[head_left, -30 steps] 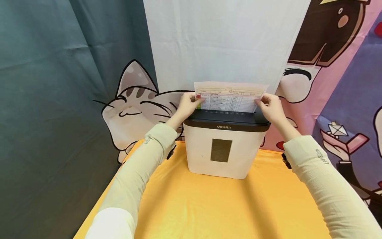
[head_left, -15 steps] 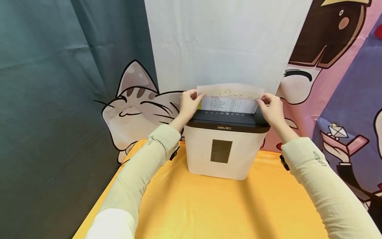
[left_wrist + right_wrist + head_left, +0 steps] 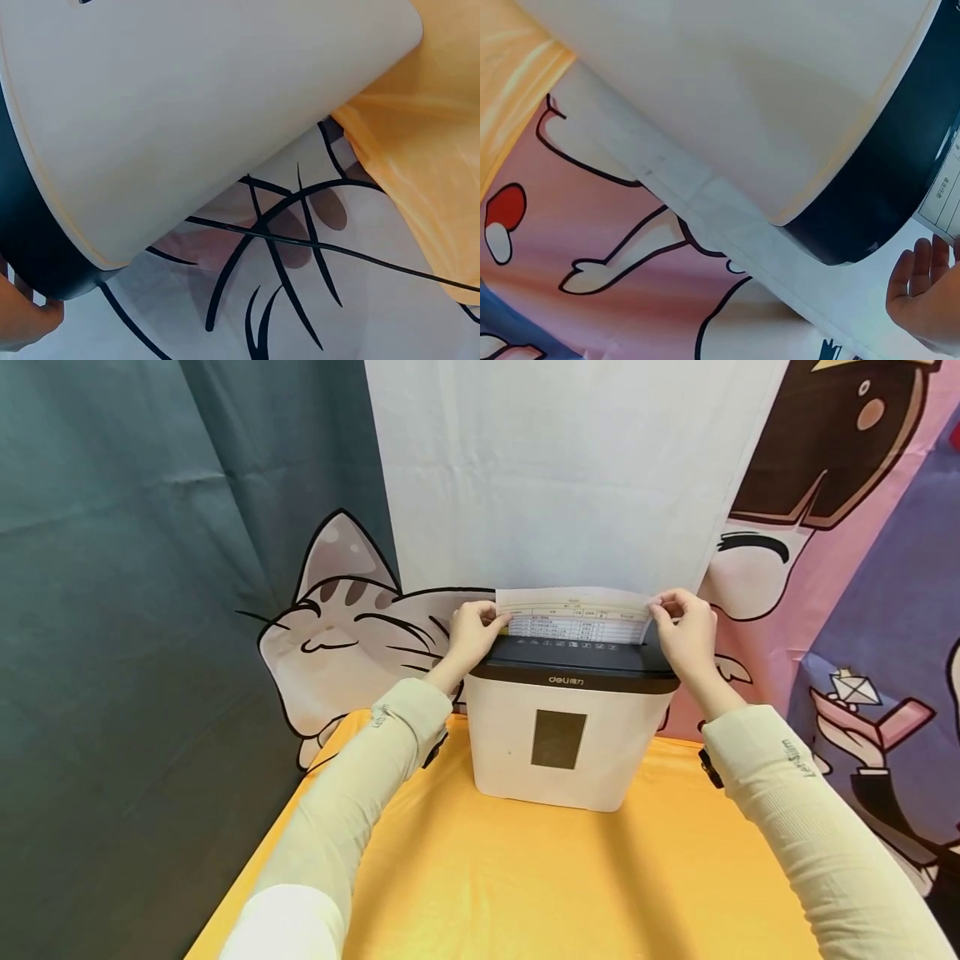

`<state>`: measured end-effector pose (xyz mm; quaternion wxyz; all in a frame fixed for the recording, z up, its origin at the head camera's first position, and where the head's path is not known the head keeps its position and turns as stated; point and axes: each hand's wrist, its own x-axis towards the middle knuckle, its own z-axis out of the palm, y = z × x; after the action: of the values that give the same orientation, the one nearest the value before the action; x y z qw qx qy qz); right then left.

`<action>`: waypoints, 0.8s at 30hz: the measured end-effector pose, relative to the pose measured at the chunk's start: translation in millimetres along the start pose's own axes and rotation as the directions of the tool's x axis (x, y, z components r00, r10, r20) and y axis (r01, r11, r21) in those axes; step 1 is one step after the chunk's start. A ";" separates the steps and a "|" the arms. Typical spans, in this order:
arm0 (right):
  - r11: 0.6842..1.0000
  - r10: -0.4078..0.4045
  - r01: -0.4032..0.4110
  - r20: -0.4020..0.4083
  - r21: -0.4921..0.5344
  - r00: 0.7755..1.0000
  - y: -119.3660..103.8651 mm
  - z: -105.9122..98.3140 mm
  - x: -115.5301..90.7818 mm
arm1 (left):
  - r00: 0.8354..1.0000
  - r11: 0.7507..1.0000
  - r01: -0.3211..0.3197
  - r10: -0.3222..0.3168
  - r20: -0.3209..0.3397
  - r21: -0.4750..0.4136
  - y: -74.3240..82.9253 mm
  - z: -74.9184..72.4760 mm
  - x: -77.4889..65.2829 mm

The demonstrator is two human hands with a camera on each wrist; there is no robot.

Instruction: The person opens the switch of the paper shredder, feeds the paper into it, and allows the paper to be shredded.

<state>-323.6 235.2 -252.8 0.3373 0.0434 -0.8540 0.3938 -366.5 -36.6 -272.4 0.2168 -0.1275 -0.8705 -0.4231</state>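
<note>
A printed sheet of paper (image 3: 573, 610) with a table of rows stands upright in the top slot of a paper shredder (image 3: 498, 735), its lower part hidden inside. The shredder has a white bin and a dark lid (image 3: 577, 656). My left hand (image 3: 472, 631) pinches the sheet's left edge between thumb and fingers. At the right edge, my right hand (image 3: 686, 631) pinches the paper near its upper corner. In the right wrist view, a corner of the sheet (image 3: 939, 206) shows beside the curled fingers. The left wrist view catches only part of the left hand (image 3: 26, 315) by the lid.
The shredder stands on a yellow tablecloth (image 3: 525, 877), near the back edge. A printed cloth backdrop (image 3: 562, 468) hangs close behind it. A black cord (image 3: 322, 244) runs past the shredder's side in the left wrist view.
The sheet has sunk lower into the shredder slot, and fewer printed rows show above the lid. My left hand shifted its hold slightly; both hands still pinch the side edges.
</note>
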 end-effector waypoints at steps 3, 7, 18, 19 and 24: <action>1.000 0.002 -0.001 0.020 -0.013 1.000 2.8 0.4 -1.3 | 1.000 1.000 0.005 -0.005 0.010 0.031 -0.6 0.8 -0.1; 1.000 0.001 0.001 0.048 -0.029 0.999 7.9 2.2 -3.6 | 1.000 0.999 0.008 -0.008 0.013 0.032 0.1 1.4 -1.5; 1.000 -0.009 0.012 0.104 -0.028 0.995 15.8 7.2 -8.9 | 1.000 0.999 -0.012 0.011 -0.014 -0.032 1.0 0.1 -4.2; 1.000 -0.013 0.016 0.110 -0.027 0.994 16.0 7.3 -9.5 | 1.000 0.999 -0.014 0.013 -0.013 -0.040 0.7 0.0 -4.5; 0.999 -0.036 0.040 0.134 -0.026 0.990 18.1 9.1 -11.1 | 1.000 0.998 -0.014 0.014 0.001 -0.054 -0.7 -0.5 -5.1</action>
<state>-326.2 239.2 -275.4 0.2874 0.0810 -0.8791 0.3714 -362.2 -37.6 -275.1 0.2155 -0.1396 -0.8579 -0.4450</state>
